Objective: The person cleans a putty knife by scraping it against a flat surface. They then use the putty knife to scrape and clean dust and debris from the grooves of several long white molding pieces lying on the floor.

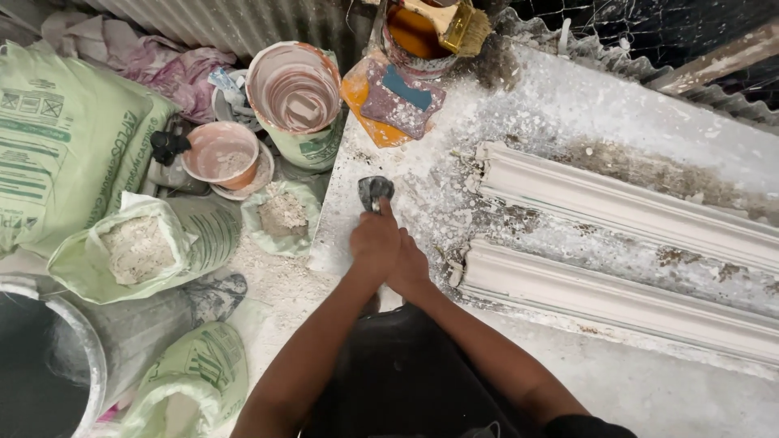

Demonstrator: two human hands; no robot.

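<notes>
Beside the left hand (374, 241), open bags (130, 247) hold powder.

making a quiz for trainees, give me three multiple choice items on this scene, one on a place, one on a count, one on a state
1. Where is the dark plaster-crusted scraper blade?
A. in the pink bowl
B. on the white dusty work slab, just beyond the hands
C. on the green sack

2. How many long white moulded plaster cornices lie on the white dusty work slab?
A. two
B. four
C. none

3. How are the hands?
A. far apart
B. one raised
C. clasped together on the tool

Answers: 1 B, the blade sits past the left hand and right hand on the slab. 2 A, two lengths lie side by side. 3 C, both hands overlap on one grip.
</notes>
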